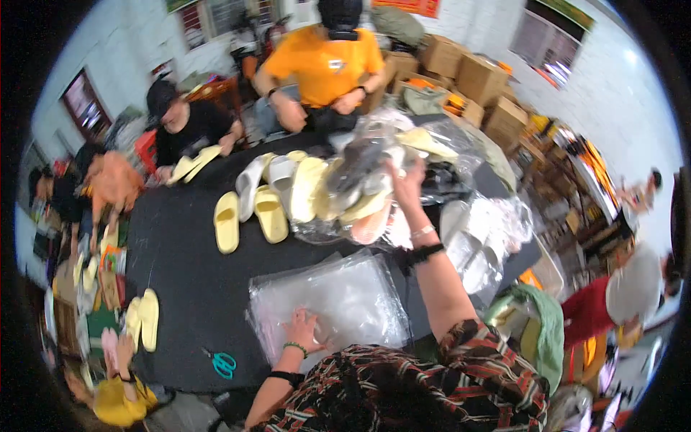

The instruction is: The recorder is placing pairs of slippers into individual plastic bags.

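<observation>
The left hand (302,333) lies with its fingers spread over the stack of clear bags (363,295), near the stack's left side; its grip looks released, palm toward the plastic. The right hand (408,186) reaches forward to the right side of the heap of slippers (374,205). Its fingers are at the wrapped pairs, but I cannot tell whether the grip is clenched on one or only touching.

The heap, partly in clear plastic, sits on the far part of the black bench (187,288), beyond the bags. It mixes yellow, grey and pink slippers. Just left of it stand a loose yellow slipper (227,223), another yellow slipper (271,214) and a grey slipper (250,186). To the right of the right forearm lie bagged white slippers (475,241), with a dark plastic bundle (440,181) beyond them. Teal scissors (224,365) rest left of the bags, near the bench's near edge, and a pale yellow pair (147,320) lies at its left edge.

Across the bench is a person in orange (324,68); to that person's side, a person in black (193,129) handles a yellow pair (196,164). Cartons (482,79) are piled behind.
</observation>
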The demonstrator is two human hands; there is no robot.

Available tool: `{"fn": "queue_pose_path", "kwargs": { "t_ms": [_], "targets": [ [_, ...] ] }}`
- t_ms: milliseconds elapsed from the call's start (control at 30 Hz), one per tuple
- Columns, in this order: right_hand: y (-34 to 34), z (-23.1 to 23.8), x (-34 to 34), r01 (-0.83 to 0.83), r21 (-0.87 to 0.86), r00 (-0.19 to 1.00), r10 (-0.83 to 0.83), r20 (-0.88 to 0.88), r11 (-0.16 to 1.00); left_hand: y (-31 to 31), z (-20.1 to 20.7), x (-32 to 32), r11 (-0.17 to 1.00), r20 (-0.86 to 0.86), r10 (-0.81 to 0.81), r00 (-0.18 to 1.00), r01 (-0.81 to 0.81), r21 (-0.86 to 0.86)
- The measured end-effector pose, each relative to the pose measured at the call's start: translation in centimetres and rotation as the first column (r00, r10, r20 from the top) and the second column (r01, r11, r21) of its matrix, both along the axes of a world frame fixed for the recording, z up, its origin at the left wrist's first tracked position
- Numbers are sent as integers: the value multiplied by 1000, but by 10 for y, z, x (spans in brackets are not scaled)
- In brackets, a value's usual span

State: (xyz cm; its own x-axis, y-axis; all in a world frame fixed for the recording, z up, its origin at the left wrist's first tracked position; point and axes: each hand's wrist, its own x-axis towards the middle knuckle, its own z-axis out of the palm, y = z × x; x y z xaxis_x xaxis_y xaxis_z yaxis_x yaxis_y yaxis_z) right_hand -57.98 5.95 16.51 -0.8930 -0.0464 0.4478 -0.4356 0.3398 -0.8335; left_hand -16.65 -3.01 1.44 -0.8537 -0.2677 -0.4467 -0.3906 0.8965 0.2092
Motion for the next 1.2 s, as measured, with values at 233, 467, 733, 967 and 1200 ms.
{"fn": "queue_pose_path", "kwargs": {
  "t_ms": [233,467,733,967,1200],
  "targets": [
    [-32,-15,-5,-212,73,904,167,393,975,7,1,5,990,-95,138,986,-135,34],
    [-29,27,31,-261,-744,649,683,336,615,-9,-43,17,1000,-199,11,980,-12,-2],
    [-12,122,96,-295,-923,543,838,50,246,-9,-13,7,999,-137,-16,990,10,-42],
    [7,129,191,-337,-939,521,817,-245,-67,-9,72,4,-406,229,584,779,36,913],
    [44,55,305,-453,-891,121,988,-98,-33,-15,67,40,-563,385,626,679,51,825]
  ]
}}
